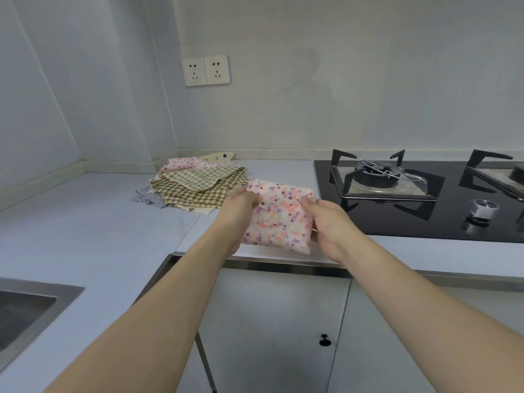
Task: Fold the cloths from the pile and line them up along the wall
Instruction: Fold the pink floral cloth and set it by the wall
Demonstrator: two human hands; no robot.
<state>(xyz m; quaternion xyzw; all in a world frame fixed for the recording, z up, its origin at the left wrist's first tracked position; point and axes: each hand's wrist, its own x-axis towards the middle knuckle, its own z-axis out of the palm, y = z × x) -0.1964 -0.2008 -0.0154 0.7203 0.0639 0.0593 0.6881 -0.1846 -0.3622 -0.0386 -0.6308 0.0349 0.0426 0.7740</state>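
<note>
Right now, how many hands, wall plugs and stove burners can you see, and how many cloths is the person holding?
Hands: 2, left hand and right hand
Wall sockets: 2, and
Stove burners: 2, and one partly cut off
Held cloths: 1, the speckled cloth
Total: 7

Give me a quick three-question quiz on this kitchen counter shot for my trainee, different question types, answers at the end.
1. True or false: the speckled cloth lies flat on the counter.
2. Which hands hold it? A) left hand only B) right hand only C) both
3. Fill in: the cloth pile sits in the corner, left of the ____.

Key
1. False; it is held up above the counter edge.
2. C; each hand pinches one side.
3. Gas stove.
</note>
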